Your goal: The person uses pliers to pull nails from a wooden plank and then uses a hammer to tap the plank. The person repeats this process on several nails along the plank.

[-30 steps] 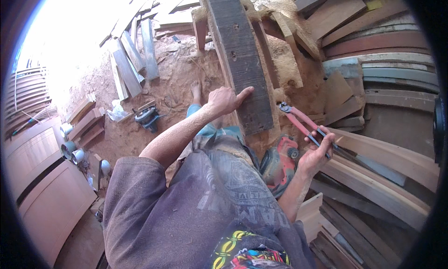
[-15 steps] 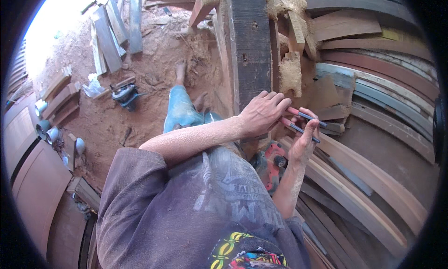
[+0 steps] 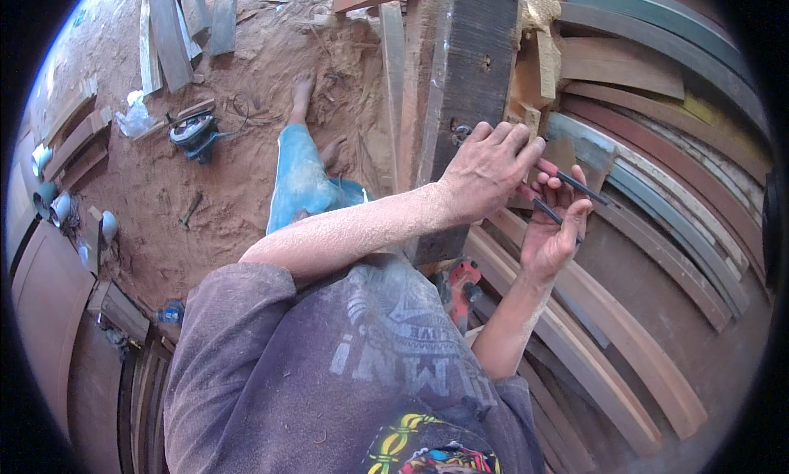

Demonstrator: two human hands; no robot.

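Observation:
A dark upright plank stands in front of me with a small metal fitting on its face. My left hand lies on the plank, its fingers curled over the right edge and touching the head of a pair of pliers. My right hand sits just right of it, wrapped around the pliers' two thin dark handles. The left hand's fingers hide the pliers' jaws. Both forearms are dusted with sawdust.
Curved wooden strips are stacked on the right. A red power tool lies under my arms. On the sandy ground at left are a circular saw, loose boards, a plastic bag and my blue-trousered leg.
My right hand has brought the pliers in from the right up to the plank's edge. My left hand has slid along the plank to meet it.

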